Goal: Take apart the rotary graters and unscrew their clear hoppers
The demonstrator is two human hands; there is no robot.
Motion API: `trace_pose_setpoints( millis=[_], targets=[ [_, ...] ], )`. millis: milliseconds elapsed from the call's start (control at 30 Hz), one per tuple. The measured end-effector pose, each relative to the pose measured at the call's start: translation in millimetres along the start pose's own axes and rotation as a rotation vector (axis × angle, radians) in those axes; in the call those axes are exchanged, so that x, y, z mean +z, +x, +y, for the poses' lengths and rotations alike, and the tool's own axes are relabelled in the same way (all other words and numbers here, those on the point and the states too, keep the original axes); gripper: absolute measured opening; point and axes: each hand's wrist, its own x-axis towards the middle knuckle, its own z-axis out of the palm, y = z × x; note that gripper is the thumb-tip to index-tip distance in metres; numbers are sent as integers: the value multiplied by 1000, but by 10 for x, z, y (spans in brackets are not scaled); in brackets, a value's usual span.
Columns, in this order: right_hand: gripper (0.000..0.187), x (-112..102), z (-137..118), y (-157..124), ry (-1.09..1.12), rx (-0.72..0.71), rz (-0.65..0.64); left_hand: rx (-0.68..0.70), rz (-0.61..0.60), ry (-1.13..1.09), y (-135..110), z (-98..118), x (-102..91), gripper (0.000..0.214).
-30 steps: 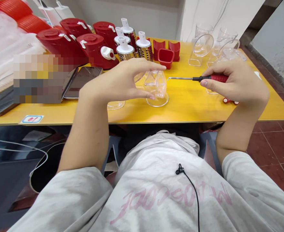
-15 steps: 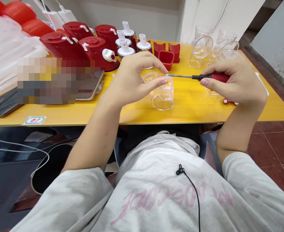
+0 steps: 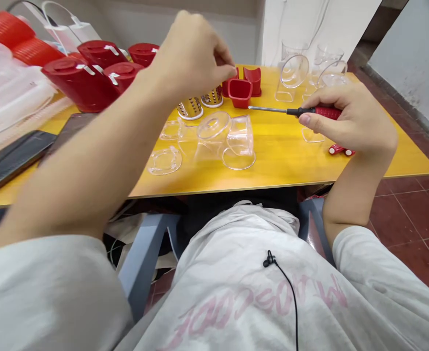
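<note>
My left hand (image 3: 192, 56) is raised over the far part of the yellow table (image 3: 295, 156), its curled fingertips close to a red square cup (image 3: 240, 93). It hides the tops of two metal grater drums (image 3: 190, 109), and I cannot tell whether it holds anything. My right hand (image 3: 349, 119) grips a red-handled screwdriver (image 3: 326, 113), whose thin steel shaft points left. On the table below lie a clear plastic cup piece (image 3: 239, 146), a clear round disc (image 3: 213, 126) leaning against it, and a clear ring (image 3: 165, 161).
Red plastic housings (image 3: 79, 83) stand at the back left beside a stack of clear plastic sheets (image 3: 9, 92). Clear jugs (image 3: 293, 70) stand at the back right. Small red parts (image 3: 341, 150) lie near my right hand. A dark tablet (image 3: 13, 161) rests at the table's left edge.
My left hand has let go of the clear piece, which now rests on the table, and has moved forward over the graters. My right hand still holds the screwdriver.
</note>
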Motion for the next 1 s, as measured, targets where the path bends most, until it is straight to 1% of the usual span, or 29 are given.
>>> trace_pose_setpoints(
  millis=[33, 67, 133, 200, 233, 267, 300, 333, 400, 433, 467, 500, 533, 600, 633, 700, 767, 867, 1000],
  targets=[
    [14, -2, 4, 0, -6, 8, -2, -13, -55, 45, 207, -12, 46, 96],
    [15, -5, 10, -1, -18, 8, 0, -59, -101, 93, 399, -25, 110, 99],
    [17, -7, 22, -5, -40, -5, 11, -158, -199, 171, 701, -55, 252, 116],
    [21, -6, 34, -15, -23, -1, 20, -235, -250, 199, 851, -79, 341, 136],
    [24, -5, 39, -21, -3, 9, 21, -260, -244, 189, 855, -83, 342, 144],
    [27, -4, 43, -27, 18, 22, 19, -271, -229, 164, 806, -77, 309, 147],
    [29, -4, 46, -31, 34, 36, 20, -272, -199, 127, 705, -61, 244, 145],
    [31, -8, 47, -34, 41, 46, 21, -269, -169, 84, 555, -35, 156, 138],
    [32, -24, 41, -37, 32, 64, 7, -238, -129, 1, 142, 44, -41, 113],
    [32, -36, 33, -37, 24, 90, -19, -223, -129, -30, -95, 89, -119, 103],
    [31, -51, 21, -37, 16, 130, -61, -189, -127, -53, -332, 132, -165, 99],
    [30, -66, 6, -38, 11, 181, -112, -136, -116, -81, -554, 166, -172, 100],
    [29, -81, -11, -39, 6, 234, -165, -71, -163, -107, -748, 189, -139, 104],
    [25, -103, -43, -40, -12, 311, -241, 52, -193, -84, -1019, 196, 22, 105],
    [24, -110, -56, -40, -29, 322, -254, 71, -182, -96, -1092, 182, 124, 101],
    [22, -114, -72, -38, -73, 303, -258, 78, -140, -130, -1141, 137, 299, 92],
    [23, -105, -76, -33, -102, 269, -266, 79, -112, -157, -1118, 81, 376, 83],
    [26, -56, -75, -3, -88, 242, -304, 115, -130, -170, -1085, -5, 323, 78],
    [25, 85, -92, 97, -81, 177, -332, 102, -189, -184, -1126, -79, 203, 89]
  ],
)
